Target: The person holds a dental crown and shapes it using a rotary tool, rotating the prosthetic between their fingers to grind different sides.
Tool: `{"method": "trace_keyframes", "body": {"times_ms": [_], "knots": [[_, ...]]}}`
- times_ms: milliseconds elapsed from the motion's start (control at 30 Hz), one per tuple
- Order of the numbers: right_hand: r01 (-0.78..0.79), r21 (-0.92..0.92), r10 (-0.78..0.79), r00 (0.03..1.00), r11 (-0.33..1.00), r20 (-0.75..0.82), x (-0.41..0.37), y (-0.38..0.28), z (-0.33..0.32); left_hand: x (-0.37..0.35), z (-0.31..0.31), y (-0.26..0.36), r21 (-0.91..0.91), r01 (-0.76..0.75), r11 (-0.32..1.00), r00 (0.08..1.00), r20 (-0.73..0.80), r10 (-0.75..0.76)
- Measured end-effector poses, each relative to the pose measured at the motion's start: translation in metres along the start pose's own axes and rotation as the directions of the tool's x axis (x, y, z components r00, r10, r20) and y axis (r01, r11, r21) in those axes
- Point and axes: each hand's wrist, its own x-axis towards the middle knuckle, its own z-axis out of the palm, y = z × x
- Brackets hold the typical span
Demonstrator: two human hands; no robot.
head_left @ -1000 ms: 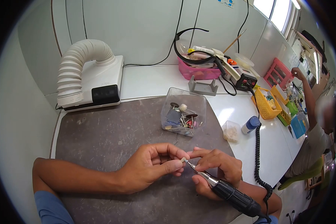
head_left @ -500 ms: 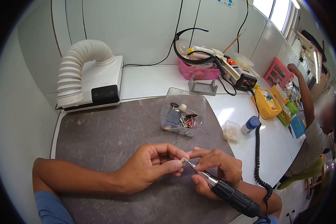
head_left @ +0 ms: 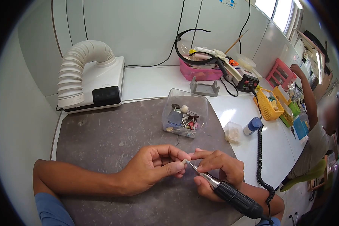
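**Black rotary handpiece (head_left: 235, 197) and white felt bit (head_left: 185, 161) held over the grey mat (head_left: 101, 139)**

1. Left hand (head_left: 152, 169): closed in a pinch. The thumb and forefinger grip the white felt bit at the tip of the tool. The forearm rests on the grey mat.

2. Right hand (head_left: 219, 169): wrapped around the front of the black rotary handpiece. The forefinger extends along the metal nose toward the bit and meets the fingertips of the left hand. The knurled black body projects from the hand toward the lower right.

3. Bit position: the white felt bit sits on a thin metal shank at the nose of the handpiece, between the two hands, just above the mat near the front edge of the table (head_left: 154, 81).

4. Cord: a black coiled cord (head_left: 260, 158) runs from the rear of the handpiece up along the right side of the table to a black control unit (head_left: 248, 81).

5. Nearby items:
   - A clear plastic container (head_left: 185, 111) of assorted bits stands on the mat, just beyond the hands.
   - A small clear box (head_left: 233, 132) and a blue-capped bottle (head_left: 253, 125) stand to its right, off the mat.
   - A white dust extractor (head_left: 96, 81) with a ribbed hose sits at the rear left.
   - A pink basket (head_left: 201, 72) of tools sits at the rear centre.

6. A second person (head_left: 314, 128) works at the far right, well apart from both hands.
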Motion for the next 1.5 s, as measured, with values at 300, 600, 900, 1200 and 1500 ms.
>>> {"method": "trace_keyframes", "body": {"times_ms": [300, 600, 900, 1200, 1500], "knots": [[-0.025, 0.017, 0.024, 1.000, 1.000, 0.009, -0.0030, 0.0023, 0.0003, -0.0002, 0.0003, 0.0006, 0.008, -0.003, 1.000, 1.000, 0.002, 0.003], [0.025, -0.007, -0.025, 1.000, 1.000, 0.000, -0.0018, 0.0038, 0.0006, -0.0013, 0.0016, 0.0029, 0.003, 0.012, 1.000, 1.000, -0.009, -0.012], [0.029, -0.003, -0.028, 1.000, 1.000, 0.011, -0.0028, 0.0054, -0.0003, -0.0008, 0.0015, 0.0016, -0.015, 0.002, 1.000, 1.000, -0.004, -0.002], [0.026, -0.012, -0.026, 1.000, 1.000, 0.016, -0.0022, 0.0045, -0.0004, -0.0007, 0.0016, 0.0017, -0.030, -0.001, 1.000, 1.000, -0.003, 0.001], [0.015, 0.003, -0.015, 1.000, 1.000, 0.017, -0.0027, 0.0031, 0.0002, -0.0011, 0.0011, 0.0017, -0.029, 0.006, 1.000, 1.000, 0.010, -0.005]]}}
